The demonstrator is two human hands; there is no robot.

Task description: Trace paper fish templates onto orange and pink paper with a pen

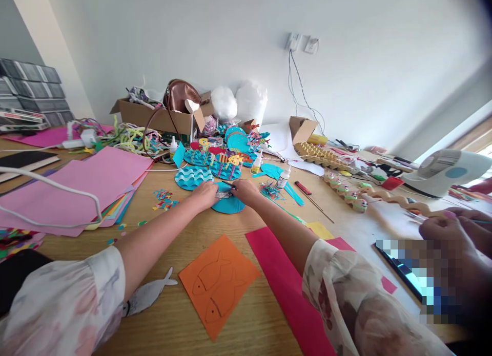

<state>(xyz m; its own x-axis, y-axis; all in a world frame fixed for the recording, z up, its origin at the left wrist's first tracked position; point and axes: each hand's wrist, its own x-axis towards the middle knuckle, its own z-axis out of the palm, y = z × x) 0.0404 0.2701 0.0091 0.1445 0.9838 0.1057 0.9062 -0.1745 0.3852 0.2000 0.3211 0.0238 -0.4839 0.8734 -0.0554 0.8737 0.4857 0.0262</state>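
Observation:
Both my hands are over a round blue disc (229, 205) on the table. My left hand (204, 195) is closed at the disc's left edge, and my right hand (245, 190) is closed at its right. Between my fingers lies a small grey-and-white patterned piece (224, 194); the fingertips are too small to show exactly what each pinches. Just behind sits another blue disc with wavy strips (193, 177). Nearer me lie an orange sheet with two drawn fish (216, 289) and a grey paper fish (151, 294), partly behind my left sleeve.
Pink paper sheets (77, 192) lie left under a white cable. Decorated blue discs (226, 164), glue bottles (283, 176) and a red cutter (303, 187) are beyond my hands. Red paper (284, 279) lies under my right arm. Another person's hand (448, 233) is at far right, near a phone (403, 274).

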